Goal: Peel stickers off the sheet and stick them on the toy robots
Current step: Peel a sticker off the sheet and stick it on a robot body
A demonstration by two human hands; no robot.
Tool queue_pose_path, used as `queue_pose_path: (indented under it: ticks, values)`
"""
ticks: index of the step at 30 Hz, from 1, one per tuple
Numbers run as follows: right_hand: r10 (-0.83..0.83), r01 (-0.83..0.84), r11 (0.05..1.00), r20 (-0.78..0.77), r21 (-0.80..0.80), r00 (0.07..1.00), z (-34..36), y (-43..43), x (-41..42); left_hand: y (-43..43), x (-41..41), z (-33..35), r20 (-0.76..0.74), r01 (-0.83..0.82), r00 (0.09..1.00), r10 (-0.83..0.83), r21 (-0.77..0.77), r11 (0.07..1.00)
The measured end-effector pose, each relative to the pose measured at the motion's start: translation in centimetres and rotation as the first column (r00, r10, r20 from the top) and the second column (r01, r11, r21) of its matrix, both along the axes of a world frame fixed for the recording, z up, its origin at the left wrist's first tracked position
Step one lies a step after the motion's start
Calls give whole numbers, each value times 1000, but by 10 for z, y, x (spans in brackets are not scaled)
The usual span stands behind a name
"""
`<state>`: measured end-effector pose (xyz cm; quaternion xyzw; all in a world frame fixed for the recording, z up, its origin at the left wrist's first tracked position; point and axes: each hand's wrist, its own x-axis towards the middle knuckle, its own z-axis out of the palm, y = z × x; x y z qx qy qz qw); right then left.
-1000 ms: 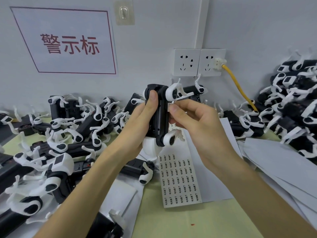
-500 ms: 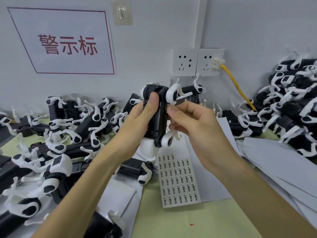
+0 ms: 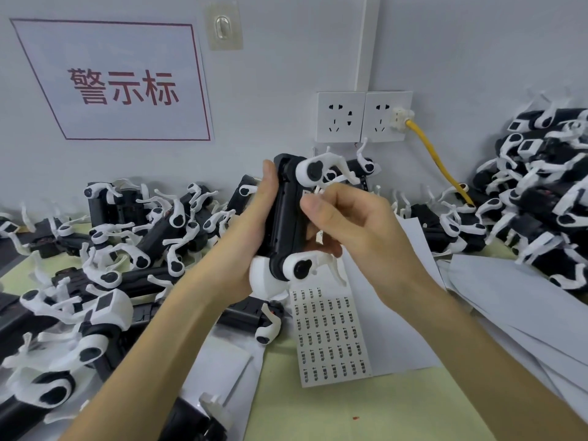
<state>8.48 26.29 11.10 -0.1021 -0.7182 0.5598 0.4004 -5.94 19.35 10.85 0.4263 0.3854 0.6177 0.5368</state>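
Gripping the toy robot (image 3: 286, 218) above the sticker sheet (image 3: 331, 338), the left hand (image 3: 251, 233) holds it upright — right hand (image 3: 359, 224) (fingers curled) pinches its side.

toy robot (image 3: 286, 218): black-and-white, upright (lifted) | sticker sheet (image 3: 331, 338): flat beneath, rows printed

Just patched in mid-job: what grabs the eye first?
Centre frame, the left hand holds a black-and-white toy robot on end while the right hand presses a thumb at its side. One pile of robots crowds the left, another pile the right, and a sticker sheet lies below the hands.
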Motion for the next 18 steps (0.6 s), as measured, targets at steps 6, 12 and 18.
queue_pose_path:
  ticks: [6,12,18]
  values:
    - [117,-118,989,17,94,993,-4,-3,1,-7,-1,6,98,35,995,-24,-119,992]
    - [100,-92,988,-56,123,993,-6,-9,-3,-10,-3,10,-52,25,998,-31,-106,994]
    - [65,-59,991,-43,121,997,-9,-9,-3,-10,1,14,-27,67,997,-68,-59,996]
